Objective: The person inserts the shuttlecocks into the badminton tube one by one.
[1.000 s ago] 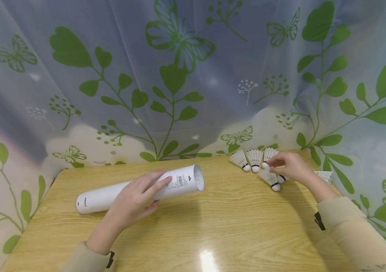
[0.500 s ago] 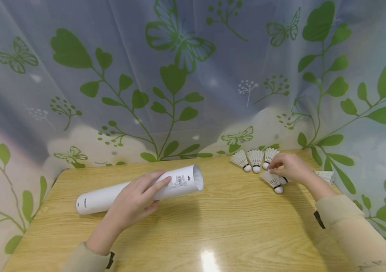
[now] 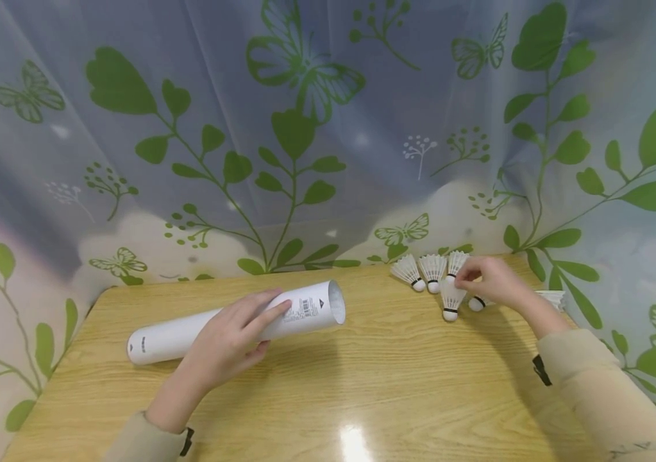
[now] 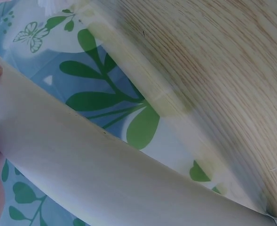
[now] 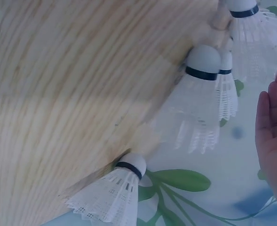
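Note:
My left hand (image 3: 232, 337) grips a white cardboard tube (image 3: 174, 333) with printed labels. Its open end (image 3: 337, 301) faces right and is raised; the other end is low by the table at left. In the left wrist view the tube (image 4: 96, 155) runs diagonally, with finger parts at the left edge. My right hand (image 3: 492, 282) pinches a white shuttlecock (image 3: 451, 298) by its skirt, cork pointing down toward me. Behind it lie several shuttlecocks (image 3: 433, 269), and another (image 3: 478, 303) is partly under the hand. In the right wrist view my hand (image 5: 274, 141) is at the right edge.
A wooden table (image 3: 362, 366) carries everything. Against its back edge hangs a curtain (image 3: 328, 160) with leaves and butterflies. More white shuttlecock skirts (image 3: 553, 299) lie at the right edge, partly behind my right forearm.
The pinched shuttlecock has swung left, its cork now farther from the one beneath my hand. My right hand has shifted slightly. My left hand and the tube stay nearly still.

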Tool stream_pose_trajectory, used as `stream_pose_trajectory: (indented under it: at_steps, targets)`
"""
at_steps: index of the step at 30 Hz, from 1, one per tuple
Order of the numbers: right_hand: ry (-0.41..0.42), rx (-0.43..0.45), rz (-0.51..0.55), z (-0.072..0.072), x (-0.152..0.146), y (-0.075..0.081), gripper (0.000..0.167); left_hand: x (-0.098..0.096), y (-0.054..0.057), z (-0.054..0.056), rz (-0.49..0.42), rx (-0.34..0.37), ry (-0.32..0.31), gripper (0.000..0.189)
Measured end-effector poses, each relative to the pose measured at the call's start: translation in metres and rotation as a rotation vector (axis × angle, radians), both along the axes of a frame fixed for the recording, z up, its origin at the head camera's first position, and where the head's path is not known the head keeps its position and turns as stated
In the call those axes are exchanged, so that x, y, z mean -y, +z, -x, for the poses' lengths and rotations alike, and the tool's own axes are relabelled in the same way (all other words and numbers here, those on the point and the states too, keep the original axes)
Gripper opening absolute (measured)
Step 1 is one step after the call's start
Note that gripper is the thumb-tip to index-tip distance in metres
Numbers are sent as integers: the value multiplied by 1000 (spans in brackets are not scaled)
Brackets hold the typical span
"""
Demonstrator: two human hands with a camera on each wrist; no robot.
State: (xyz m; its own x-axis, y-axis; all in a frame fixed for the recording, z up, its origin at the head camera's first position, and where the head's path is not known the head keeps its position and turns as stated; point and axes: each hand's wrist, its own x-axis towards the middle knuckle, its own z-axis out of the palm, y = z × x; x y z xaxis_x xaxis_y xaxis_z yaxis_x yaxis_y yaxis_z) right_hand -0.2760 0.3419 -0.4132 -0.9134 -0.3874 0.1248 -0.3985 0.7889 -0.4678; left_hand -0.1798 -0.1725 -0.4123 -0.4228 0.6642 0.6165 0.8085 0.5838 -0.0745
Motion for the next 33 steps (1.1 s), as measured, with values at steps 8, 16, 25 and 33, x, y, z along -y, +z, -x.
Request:
stream_pose_trajectory:
  at_steps: [8, 16, 25, 33]
  targets:
    - [-42, 41, 64, -3, 12, 12, 8, 0, 0, 1, -5, -9, -12, 91]
    - [-43, 67, 124, -13, 44, 32, 13, 1, 1, 1, -4, 7, -1, 90]
    - [-51, -15, 256, -33, 81, 55, 13, 1, 0, 3, -14, 7, -10, 88]
    - [-26, -49, 466, -54, 110, 73, 11, 0, 0, 3, -13, -3, -13, 91]
